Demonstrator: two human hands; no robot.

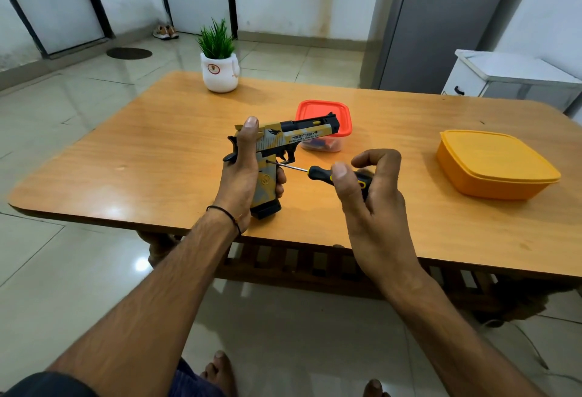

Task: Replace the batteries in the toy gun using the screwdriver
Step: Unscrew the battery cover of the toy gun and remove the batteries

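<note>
A yellow, grey and black toy gun [296, 136] stands upright over the wooden table [157, 157], barrel pointing right. My left hand [242, 173] wraps its grip from behind, thumb up along the slide. My right hand [368, 185] holds a screwdriver [321, 173] with a black and yellow handle. Its thin metal shaft runs left, and the tip touches the upper part of the grip just under the trigger guard. The bottom of the gun's grip rests near the table's front edge.
A small clear box with a red lid [327, 113] sits right behind the gun, with coloured items inside. A closed orange container [494, 166] lies at the right. A white pot with a green plant [219, 72] stands at the far edge.
</note>
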